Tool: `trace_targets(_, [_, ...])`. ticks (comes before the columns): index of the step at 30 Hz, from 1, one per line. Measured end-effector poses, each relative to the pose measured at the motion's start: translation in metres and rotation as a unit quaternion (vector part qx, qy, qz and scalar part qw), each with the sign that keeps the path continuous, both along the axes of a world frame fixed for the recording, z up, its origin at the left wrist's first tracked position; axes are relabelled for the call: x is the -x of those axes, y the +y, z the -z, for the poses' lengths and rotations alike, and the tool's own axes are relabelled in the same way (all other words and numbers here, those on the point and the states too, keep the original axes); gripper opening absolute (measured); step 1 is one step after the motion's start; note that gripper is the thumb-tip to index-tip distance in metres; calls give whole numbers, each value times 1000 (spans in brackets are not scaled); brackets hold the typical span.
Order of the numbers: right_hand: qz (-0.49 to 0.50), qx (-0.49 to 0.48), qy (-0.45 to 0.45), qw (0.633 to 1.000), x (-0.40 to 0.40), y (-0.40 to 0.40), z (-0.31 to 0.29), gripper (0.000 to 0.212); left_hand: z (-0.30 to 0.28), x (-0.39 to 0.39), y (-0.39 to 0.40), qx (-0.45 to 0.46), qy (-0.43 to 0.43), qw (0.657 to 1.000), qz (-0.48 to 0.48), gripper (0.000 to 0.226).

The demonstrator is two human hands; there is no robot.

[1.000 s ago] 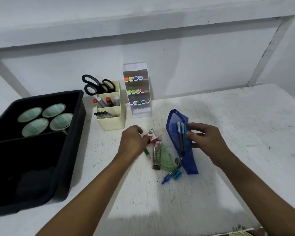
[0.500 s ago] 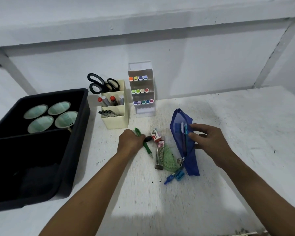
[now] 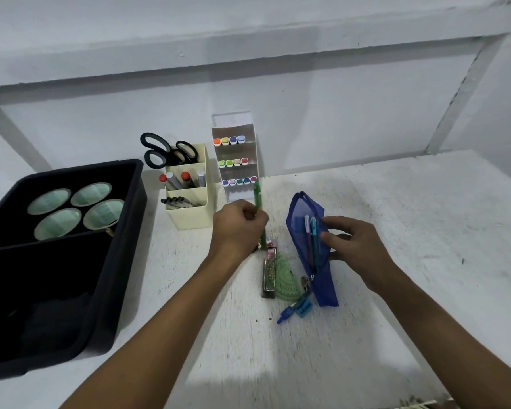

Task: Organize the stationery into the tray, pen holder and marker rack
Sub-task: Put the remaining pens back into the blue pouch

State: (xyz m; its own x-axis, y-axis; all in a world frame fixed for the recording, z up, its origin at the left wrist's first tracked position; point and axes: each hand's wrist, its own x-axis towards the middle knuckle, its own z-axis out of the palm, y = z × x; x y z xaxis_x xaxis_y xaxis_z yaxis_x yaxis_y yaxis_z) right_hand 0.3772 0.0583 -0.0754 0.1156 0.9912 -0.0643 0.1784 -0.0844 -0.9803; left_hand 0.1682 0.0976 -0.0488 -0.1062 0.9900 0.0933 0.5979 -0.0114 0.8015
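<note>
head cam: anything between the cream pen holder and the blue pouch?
Yes, in the head view: the left hand gripping a green pen upright sits between the pen holder and the blue pouch.

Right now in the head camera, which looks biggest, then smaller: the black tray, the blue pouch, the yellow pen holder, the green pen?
1. black tray, though it is nearest
2. blue pouch
3. yellow pen holder, close to the pouch
4. green pen

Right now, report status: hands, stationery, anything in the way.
Left hand grips green pen, upright. Right hand holds blue pouch, pens inside. Pen holder just left, path open. Ruler, protractor on the table.
</note>
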Motion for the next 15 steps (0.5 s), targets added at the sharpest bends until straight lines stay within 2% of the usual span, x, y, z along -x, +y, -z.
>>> trace_targets(2, [0,1,-2,1000,-1,0,-1,31,-8,-12,-1,-5,-51,998,45,13])
trace_targets(6, [7,0,-9,1000,-5,-2,-3,32,-13,-40,3,61,-158,982,81,13])
trace_targets(12, [10,-8,-6,1000,-11,-6,-7,32,-3,-64,10,111,-88,983,114,16])
trace_targets(15, [11,-10,-11,1000,-13,-7,-7,31,-1,-65,8,104,-62,984,129,17])
